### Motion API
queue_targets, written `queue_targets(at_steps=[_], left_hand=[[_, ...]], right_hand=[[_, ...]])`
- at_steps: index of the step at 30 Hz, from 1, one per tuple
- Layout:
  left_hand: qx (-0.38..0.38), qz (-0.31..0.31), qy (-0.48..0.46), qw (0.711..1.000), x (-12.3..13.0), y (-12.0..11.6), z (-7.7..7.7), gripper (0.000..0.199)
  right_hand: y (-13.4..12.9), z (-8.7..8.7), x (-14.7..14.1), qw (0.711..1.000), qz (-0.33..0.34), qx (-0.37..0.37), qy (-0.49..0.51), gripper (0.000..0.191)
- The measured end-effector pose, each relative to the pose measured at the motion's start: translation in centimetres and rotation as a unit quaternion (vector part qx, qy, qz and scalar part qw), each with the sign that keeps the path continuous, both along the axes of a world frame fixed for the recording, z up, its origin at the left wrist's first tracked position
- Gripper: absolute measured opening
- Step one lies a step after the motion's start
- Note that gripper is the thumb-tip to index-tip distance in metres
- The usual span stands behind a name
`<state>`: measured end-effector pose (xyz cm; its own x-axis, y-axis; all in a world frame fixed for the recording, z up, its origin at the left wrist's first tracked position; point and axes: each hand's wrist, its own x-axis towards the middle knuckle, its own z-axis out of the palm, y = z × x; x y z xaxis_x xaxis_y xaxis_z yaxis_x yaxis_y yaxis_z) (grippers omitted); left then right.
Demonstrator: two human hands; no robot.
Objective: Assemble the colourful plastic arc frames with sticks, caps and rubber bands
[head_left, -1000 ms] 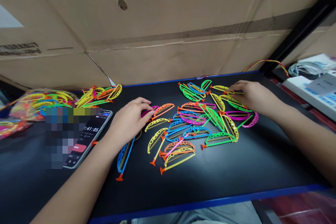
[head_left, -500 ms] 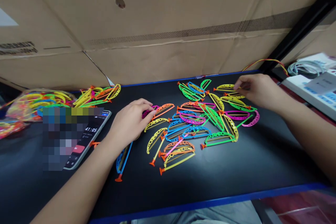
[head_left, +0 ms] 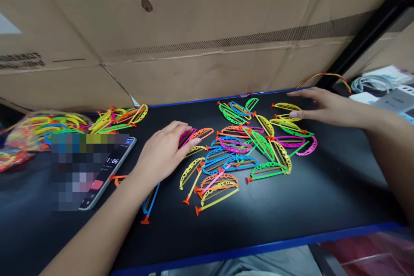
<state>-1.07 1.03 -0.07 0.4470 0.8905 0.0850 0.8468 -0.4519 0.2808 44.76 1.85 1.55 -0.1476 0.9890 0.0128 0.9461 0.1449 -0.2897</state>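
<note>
Roughly two dozen neon toy bows (head_left: 239, 161) with orange suction-cup arrows (head_left: 198, 210) lie in a loose, overlapping spread on the black tabletop (head_left: 291, 207); the overlaps hide an exact count. The left hand (head_left: 164, 151) curves over one magenta bow (head_left: 186, 138), resting on it, though I cannot tell whether it grips. The right hand (head_left: 326, 110) is open wide, just beside one yellow bow (head_left: 286, 106). One smartphone (head_left: 111, 168) lies left of the left hand.

neon plastic toy bows (head_left: 268, 165), perforated arcs, orange suction tips (head_left: 198, 211), lying overlapped on a black workbench (head_left: 323, 194)
</note>
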Motion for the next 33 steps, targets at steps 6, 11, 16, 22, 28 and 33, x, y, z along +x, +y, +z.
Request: queue_targets(at_steps=[6,11,16,22,28,33], left_hand=[[-0.054,-0.131,-0.017,0.990,0.2,-1.5,-1.1,0.104],[-0.064,-0.199,0.007,0.978,1.2,-2.8,-1.5,0.129],[-0.069,-0.203,0.035,0.976,2.1,-3.3,-1.3,0.127],[-0.070,-0.218,0.013,0.973,2.0,-2.8,-1.1,0.102],[-0.068,-0.218,0.008,0.974,1.6,-2.6,-1.1,0.093],[-0.074,-0.216,0.022,0.973,1.7,-2.6,-1.1,0.094]], right_hand=[[-1.3,-2.1,-1.5,0.991,0.119,-0.039,-0.053,0.097],[-1.9,-3.3,-3.2,0.988,0.151,-0.006,-0.041,0.104],[-1.1,-4.6,-6.2,0.982,0.130,0.137,0.025,0.081],[1.5,-6.0,-6.4,0.979,0.161,0.128,-0.002,0.084],[1.5,-6.0,-5.8,0.986,0.126,0.104,-0.037,0.079],[1.7,-5.8,-6.0,0.978,0.168,0.118,-0.038,0.079]])
